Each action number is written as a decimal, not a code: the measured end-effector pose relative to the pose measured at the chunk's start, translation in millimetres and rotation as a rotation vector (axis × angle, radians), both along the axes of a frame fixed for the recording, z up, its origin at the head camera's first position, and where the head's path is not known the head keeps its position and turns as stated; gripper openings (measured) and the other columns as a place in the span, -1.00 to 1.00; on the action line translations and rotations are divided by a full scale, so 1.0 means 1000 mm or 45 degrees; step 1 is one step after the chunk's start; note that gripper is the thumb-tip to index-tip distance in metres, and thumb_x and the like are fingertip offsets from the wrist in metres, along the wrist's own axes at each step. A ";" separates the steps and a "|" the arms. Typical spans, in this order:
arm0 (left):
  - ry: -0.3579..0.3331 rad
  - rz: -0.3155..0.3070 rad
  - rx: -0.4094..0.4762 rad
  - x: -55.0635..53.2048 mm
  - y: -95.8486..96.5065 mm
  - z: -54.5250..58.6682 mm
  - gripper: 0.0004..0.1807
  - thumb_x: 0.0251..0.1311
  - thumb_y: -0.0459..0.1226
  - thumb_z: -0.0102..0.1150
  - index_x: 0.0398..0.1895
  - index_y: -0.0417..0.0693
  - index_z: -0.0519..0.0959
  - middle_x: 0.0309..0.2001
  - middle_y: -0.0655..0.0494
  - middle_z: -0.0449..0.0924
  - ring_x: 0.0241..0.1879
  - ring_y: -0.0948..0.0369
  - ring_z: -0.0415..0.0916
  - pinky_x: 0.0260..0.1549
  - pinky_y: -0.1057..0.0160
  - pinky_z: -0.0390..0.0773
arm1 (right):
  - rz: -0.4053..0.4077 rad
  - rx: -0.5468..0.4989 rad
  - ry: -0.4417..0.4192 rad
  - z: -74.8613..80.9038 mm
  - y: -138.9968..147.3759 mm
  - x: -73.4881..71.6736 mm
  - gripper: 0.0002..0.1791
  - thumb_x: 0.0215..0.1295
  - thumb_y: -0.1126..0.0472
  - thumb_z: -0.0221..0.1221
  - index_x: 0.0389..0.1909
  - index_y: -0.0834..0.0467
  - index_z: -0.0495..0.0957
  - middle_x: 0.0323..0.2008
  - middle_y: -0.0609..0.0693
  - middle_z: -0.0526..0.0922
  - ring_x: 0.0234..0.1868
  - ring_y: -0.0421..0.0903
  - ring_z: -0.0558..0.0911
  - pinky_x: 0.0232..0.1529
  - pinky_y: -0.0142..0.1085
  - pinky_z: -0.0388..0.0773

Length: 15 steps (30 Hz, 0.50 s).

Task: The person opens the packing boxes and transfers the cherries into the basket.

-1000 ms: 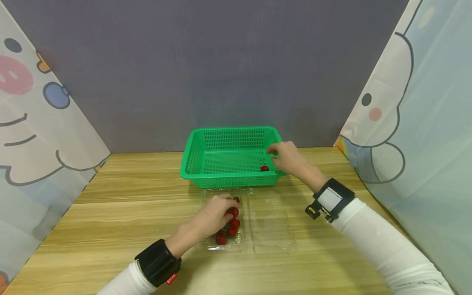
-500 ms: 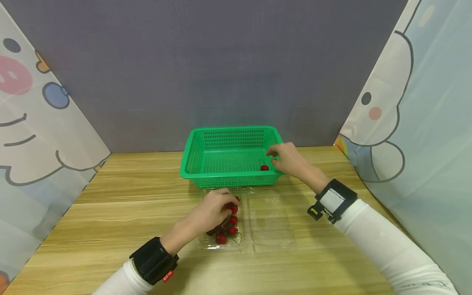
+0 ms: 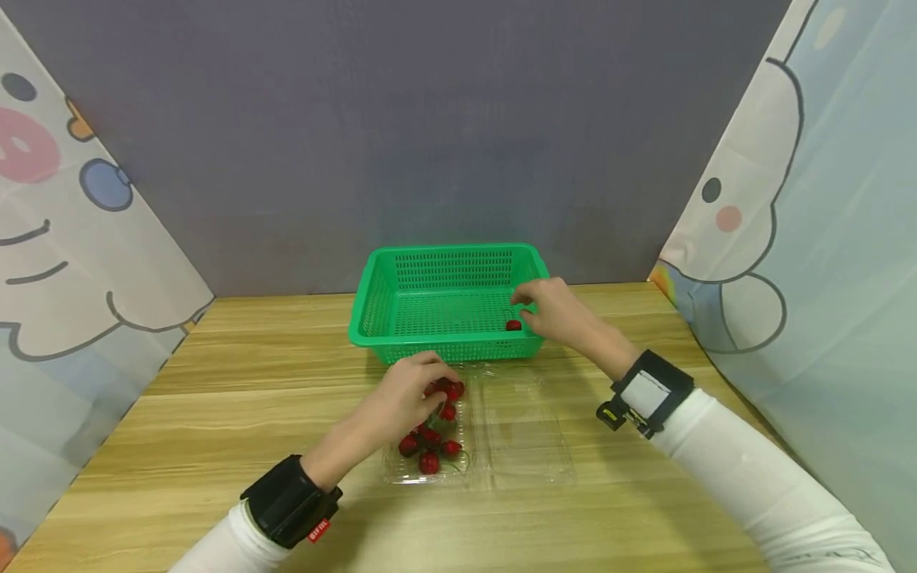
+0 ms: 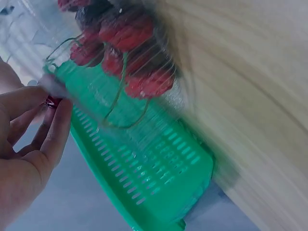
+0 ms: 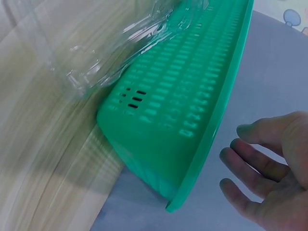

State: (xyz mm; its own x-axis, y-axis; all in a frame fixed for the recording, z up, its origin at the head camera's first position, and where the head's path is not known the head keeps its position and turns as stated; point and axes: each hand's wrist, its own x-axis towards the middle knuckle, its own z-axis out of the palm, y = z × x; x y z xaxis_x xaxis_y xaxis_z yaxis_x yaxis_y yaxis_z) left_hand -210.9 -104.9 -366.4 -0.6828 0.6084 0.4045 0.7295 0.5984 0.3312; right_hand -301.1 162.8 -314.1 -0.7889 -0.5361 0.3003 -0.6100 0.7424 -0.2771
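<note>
in the left wrist view, the left hand pinches a dark red cherry over the clear clamshell of cherries on the desk. only the head view shows 1 lone cherry inside the green basket, near the right hand, whose loosely parted fingers hold nothing.

A screened-off nook, by its look a recording booth; I cannot tell what larger room holds it. Beyond the fingers of the left hand and right hand stands a plain grey panel. Cartoon-printed sheets (one bears a pink snout) flank the fingers on either side. Beneath them runs a wood-grain tabletop; black straps ring both wrists behind.
</note>
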 end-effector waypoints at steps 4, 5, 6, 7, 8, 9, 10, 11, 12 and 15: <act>0.025 0.006 0.062 -0.002 -0.003 0.006 -0.71 0.04 -0.54 0.39 -0.16 -0.13 0.68 -0.21 0.11 0.56 -0.31 0.21 0.59 -0.35 0.47 0.51 | 0.033 0.001 0.029 0.002 -0.006 0.007 -0.79 0.21 0.45 0.26 -0.14 0.26 0.68 -0.16 0.09 0.67 -0.07 0.05 0.64 -0.07 -0.18 0.54; 0.021 0.003 0.077 -0.003 -0.004 0.007 -0.71 0.04 -0.53 0.40 -0.16 -0.13 0.67 -0.21 0.10 0.56 -0.31 0.21 0.60 -0.35 0.49 0.51 | 0.044 0.003 0.038 0.002 -0.007 0.008 -0.80 0.21 0.45 0.27 -0.14 0.25 0.68 -0.16 0.09 0.67 -0.09 0.04 0.64 -0.07 -0.20 0.54; 0.010 -0.005 0.098 -0.004 -0.004 0.007 -0.71 0.04 -0.53 0.40 -0.16 -0.14 0.67 -0.21 0.10 0.56 -0.31 0.20 0.61 -0.34 0.49 0.52 | 0.053 0.004 0.047 0.002 -0.008 0.010 -0.80 0.20 0.44 0.29 -0.15 0.24 0.68 -0.17 0.08 0.67 -0.10 0.03 0.65 -0.09 -0.21 0.54; -0.003 -0.012 0.114 -0.005 -0.005 0.007 -0.71 0.04 -0.53 0.40 -0.15 -0.14 0.67 -0.21 0.10 0.56 -0.31 0.20 0.61 -0.33 0.49 0.53 | 0.063 0.005 0.058 0.001 -0.009 0.012 -0.81 0.20 0.43 0.30 -0.16 0.24 0.68 -0.18 0.06 0.67 -0.12 0.03 0.65 -0.10 -0.23 0.54; -0.012 -0.019 0.129 -0.006 -0.005 0.008 -0.71 0.04 -0.53 0.40 -0.15 -0.14 0.67 -0.21 0.10 0.56 -0.31 0.20 0.62 -0.33 0.49 0.54 | 0.076 0.004 0.070 0.001 -0.011 0.013 -0.82 0.19 0.43 0.31 -0.17 0.23 0.68 -0.19 0.06 0.67 -0.15 0.01 0.65 -0.12 -0.25 0.54; -0.016 -0.025 0.140 -0.007 -0.006 0.008 -0.71 0.04 -0.53 0.40 -0.15 -0.15 0.67 -0.21 0.09 0.56 -0.30 0.19 0.62 -0.32 0.48 0.54 | 0.088 0.001 0.083 0.000 -0.012 0.014 -0.82 0.18 0.43 0.31 -0.19 0.23 0.68 -0.20 0.05 0.67 -0.17 0.00 0.66 -0.14 -0.27 0.55; -0.019 -0.026 0.149 -0.008 -0.007 0.009 -0.71 0.04 -0.53 0.40 -0.15 -0.15 0.67 -0.21 0.09 0.56 -0.29 0.19 0.62 -0.32 0.47 0.55 | 0.099 -0.002 0.096 -0.001 -0.013 0.016 -0.83 0.17 0.43 0.32 -0.20 0.22 0.68 -0.22 0.04 0.67 -0.21 -0.02 0.66 -0.17 -0.29 0.55; -0.019 -0.029 0.159 -0.009 -0.008 0.009 -0.71 0.04 -0.53 0.40 -0.15 -0.15 0.67 -0.20 0.09 0.56 -0.28 0.18 0.62 -0.31 0.47 0.55 | 0.107 -0.001 0.109 -0.001 -0.014 0.017 -0.83 0.17 0.42 0.32 -0.21 0.21 0.68 -0.23 0.02 0.67 -0.24 -0.04 0.66 -0.20 -0.31 0.55; -0.013 -0.026 0.166 -0.009 -0.009 0.010 -0.71 0.04 -0.53 0.40 -0.14 -0.16 0.67 -0.21 0.10 0.56 -0.26 0.17 0.62 -0.31 0.47 0.55 | 0.115 0.000 0.117 -0.002 -0.015 0.019 -0.84 0.17 0.43 0.32 -0.22 0.20 0.68 -0.25 0.01 0.67 -0.27 -0.06 0.66 -0.23 -0.33 0.55; 0.017 -0.017 0.186 -0.012 -0.011 0.013 -0.70 0.03 -0.54 0.41 -0.15 -0.17 0.67 -0.20 0.09 0.56 -0.23 0.15 0.60 -0.30 0.46 0.55 | 0.142 0.026 0.136 -0.002 -0.019 0.024 -0.84 0.20 0.42 0.30 -0.22 0.19 0.68 -0.29 -0.02 0.67 -0.33 -0.12 0.65 -0.30 -0.37 0.54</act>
